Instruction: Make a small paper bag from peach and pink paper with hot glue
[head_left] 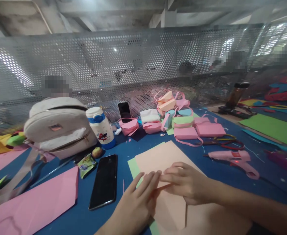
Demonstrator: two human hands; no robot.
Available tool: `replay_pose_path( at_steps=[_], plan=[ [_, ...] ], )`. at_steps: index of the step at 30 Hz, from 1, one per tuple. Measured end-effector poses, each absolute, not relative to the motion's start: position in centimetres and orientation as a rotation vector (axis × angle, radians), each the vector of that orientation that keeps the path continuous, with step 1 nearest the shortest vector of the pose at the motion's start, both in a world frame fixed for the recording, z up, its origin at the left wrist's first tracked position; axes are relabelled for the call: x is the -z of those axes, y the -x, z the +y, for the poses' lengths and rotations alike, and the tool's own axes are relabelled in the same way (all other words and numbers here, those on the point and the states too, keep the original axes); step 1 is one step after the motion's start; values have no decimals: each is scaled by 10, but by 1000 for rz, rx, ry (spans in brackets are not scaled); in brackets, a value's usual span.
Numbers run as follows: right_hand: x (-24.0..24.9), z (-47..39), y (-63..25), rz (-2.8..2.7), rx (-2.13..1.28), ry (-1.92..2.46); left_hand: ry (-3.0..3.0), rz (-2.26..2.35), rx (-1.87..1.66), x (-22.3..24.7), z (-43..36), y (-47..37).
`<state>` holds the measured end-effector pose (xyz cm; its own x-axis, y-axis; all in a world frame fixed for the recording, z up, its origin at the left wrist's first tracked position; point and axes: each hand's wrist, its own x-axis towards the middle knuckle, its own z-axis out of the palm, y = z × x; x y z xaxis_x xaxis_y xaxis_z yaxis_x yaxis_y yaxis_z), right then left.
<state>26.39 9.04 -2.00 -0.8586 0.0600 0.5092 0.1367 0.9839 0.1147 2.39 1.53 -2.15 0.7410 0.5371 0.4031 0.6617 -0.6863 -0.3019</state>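
A small piece of peach paper (171, 210) is touched by both hands in the lower middle of the frame. It is laid on a big peach sheet (161, 156), and a green sheet (133, 164) can be seen poking out under that.

The left hand (139, 199) is put down on the left side of the small piece, with its fingers stretched out and a little apart. The right hand (186, 183) is bent over the top of it, with its fingers curled and close together. The tips of the two hands are brought very near each other. It cannot be told if the paper is pinched, because the thumbs are not shown well.

A black phone (103, 181) is laid on the blue surface (82, 217) left of the hands. Farther left, a pink sheet (45, 199) is spread out. A white bag (57, 130) is stood in the middle left, with a white and blue bottle (100, 129) beside it. Little paper bags (185, 133) are heaped up right of the middle. On the right, a pink glue gun (228, 156) is left lying, and scissors (225, 143) are placed just behind it.
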Motion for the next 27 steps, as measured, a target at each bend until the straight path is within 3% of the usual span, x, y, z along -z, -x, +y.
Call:
replay_pose_path(
  at_steps=[7,12,21,27],
  plan=[
    [28,97,-269,-2601,135,175,2683,-1111,845,25,19,-15],
    [27,98,-261,-2460,44,354,2679,-1203,872,23,34,-14],
    [15,113,-246,-2223,-554,760,2671,-1721,1183,8,61,-14],
    [21,129,-237,-2122,-623,1011,2646,-1846,1217,2,86,-18]
  ],
)
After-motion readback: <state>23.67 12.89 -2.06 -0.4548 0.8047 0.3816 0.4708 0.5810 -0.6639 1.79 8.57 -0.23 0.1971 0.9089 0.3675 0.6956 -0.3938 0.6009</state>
